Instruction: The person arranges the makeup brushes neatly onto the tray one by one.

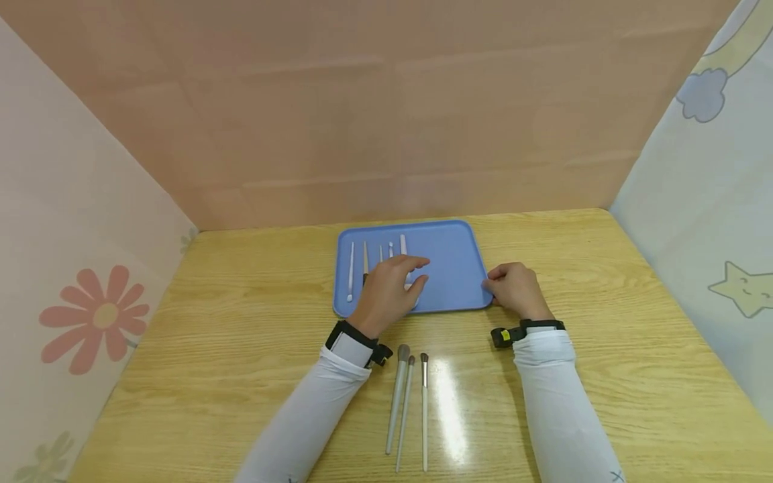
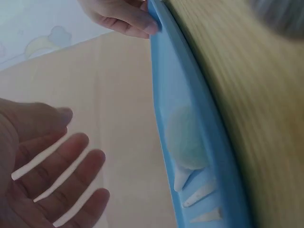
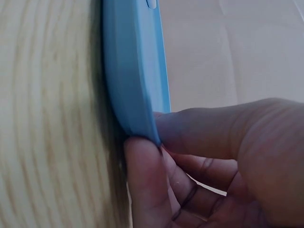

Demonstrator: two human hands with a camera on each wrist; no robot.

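Head view, centre of frame: flat blue plastic tray w/ rounded corners and raised rim (image 1: pixel 453 268), matte, lying on pale wood-grain tabletop (image 1: pixel 604 322), glossy glare patch lower centre.

Right hand (image 1: pixel 513 290), centre-right: fingers curled, pinching tray's right rim near its lower right corner. Right wrist view confirms: thumb (image 3: pixel 142 185) under the thin rim edge, fingers on top side; tray rim (image 3: pixel 135 85) smooth, rounded.

Left hand (image 1: pixel 389 288) over tray's left-centre portion, fingers loosely spread and straight-ish, gripping nothing. Left wrist view: palm and fingers (image 2: pixel 61 175) apart, not touching the tray; blurred.

On tray, upper left part: row of slim white-handled makeup brushes (image 1: pixel 377 258), approx. parallel, handles tapering to points; partly hidden by left hand. Left wrist view shows a soft pale green fluffy brush head (image 2: pixel 183 137) on tray floor.

Off tray, lower centre of head view: three long thin grey-handled makeup brushes w/ brownish bristle tips (image 1: pixel 407 402), side by side on table, bristles pointing toward tray.

Both forearms in white sleeves, black wrist straps.
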